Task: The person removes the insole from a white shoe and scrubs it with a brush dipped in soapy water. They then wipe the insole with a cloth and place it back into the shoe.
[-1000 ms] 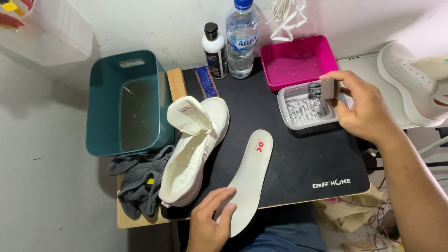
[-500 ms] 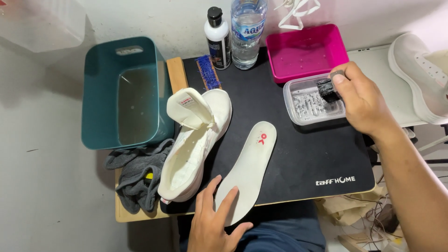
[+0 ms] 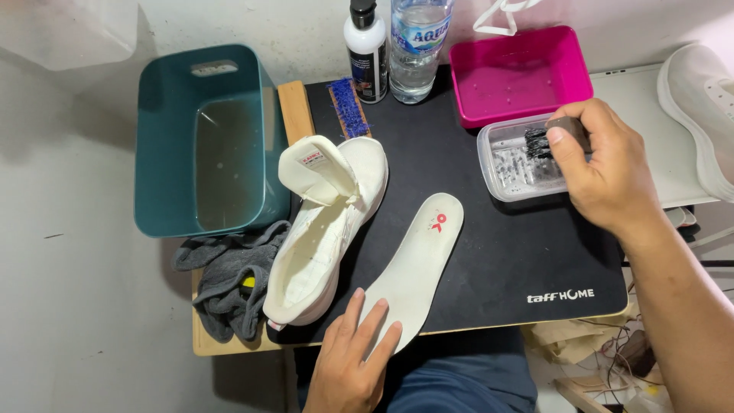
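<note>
A white insole [image 3: 419,264] lies slanted on the black mat [image 3: 497,252]. My left hand [image 3: 353,356] rests flat on its near end, fingers spread. To the left of the insole a white shoe [image 3: 325,226] lies with its tongue pulled up. My right hand [image 3: 600,172] grips a small dark brush [image 3: 552,136] and dips its bristles into a clear plastic tub [image 3: 508,160] of liquid at the mat's right side.
A teal tub of murky water [image 3: 202,141] stands at the left, a grey rag [image 3: 229,279] in front of it. At the back are a blue-bristled brush [image 3: 348,107], a white bottle [image 3: 365,50], a water bottle [image 3: 417,46] and a pink tray [image 3: 516,73]. Another white shoe [image 3: 699,115] lies at the far right.
My right hand has lowered the brush from above the clear tub down into it. My left hand has slid along the insole's near end and now lies flat on it.
</note>
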